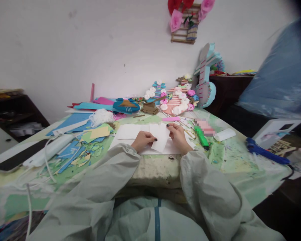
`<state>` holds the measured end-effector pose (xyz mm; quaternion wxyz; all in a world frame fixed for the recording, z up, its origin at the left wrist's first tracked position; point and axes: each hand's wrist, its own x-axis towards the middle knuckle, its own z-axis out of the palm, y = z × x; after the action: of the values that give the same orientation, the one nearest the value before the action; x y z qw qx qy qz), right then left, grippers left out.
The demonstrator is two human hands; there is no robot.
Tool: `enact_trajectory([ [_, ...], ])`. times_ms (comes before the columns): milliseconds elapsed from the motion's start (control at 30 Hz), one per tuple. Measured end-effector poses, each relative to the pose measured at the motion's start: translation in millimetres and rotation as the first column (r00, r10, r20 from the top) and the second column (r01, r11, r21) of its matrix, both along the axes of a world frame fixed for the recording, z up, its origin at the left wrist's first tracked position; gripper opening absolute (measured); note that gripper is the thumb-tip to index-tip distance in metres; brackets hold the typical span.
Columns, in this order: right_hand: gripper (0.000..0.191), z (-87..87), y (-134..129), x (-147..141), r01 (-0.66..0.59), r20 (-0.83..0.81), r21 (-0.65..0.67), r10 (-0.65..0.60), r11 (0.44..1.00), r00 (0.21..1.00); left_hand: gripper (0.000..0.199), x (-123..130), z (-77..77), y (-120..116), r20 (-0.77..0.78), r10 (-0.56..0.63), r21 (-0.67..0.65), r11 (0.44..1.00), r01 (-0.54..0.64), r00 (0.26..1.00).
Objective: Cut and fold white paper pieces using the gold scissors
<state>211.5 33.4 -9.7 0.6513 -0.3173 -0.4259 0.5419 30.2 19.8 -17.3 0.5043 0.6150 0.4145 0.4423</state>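
Head view shows the sheet (160,134) above white paper (126,131), by the middle of the tabletop's (243,167) near edge. The left hand (143,140) pinches its left side, thumb and fingers closed; the right hand (176,135) pinches its upper right edge, probably so the two keep it steady. Scraps (90,154) lie leftward; a green tool (202,138) sits rightward, seemingly for easy reach. Crafts (176,100) line the far edge, perhaps out of the way.
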Motion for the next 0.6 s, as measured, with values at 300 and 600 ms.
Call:
enact_trajectory([
  [300,0.025,2.6,-2.2,-2.7,-0.013,-0.035,0.007,0.014,1.0,0.999,0.022,-0.4,-1.5,0.2,0.005,-0.013,0.015,1.0,0.013,1.0],
  [600,0.026,1.4,-1.3,-2.5,-0.036,-0.048,0.021,0.037,0.999,0.998,0.037,-0.5,0.1,-1.0,0.029,-0.049,-0.004,0.999,0.049,0.998],
])
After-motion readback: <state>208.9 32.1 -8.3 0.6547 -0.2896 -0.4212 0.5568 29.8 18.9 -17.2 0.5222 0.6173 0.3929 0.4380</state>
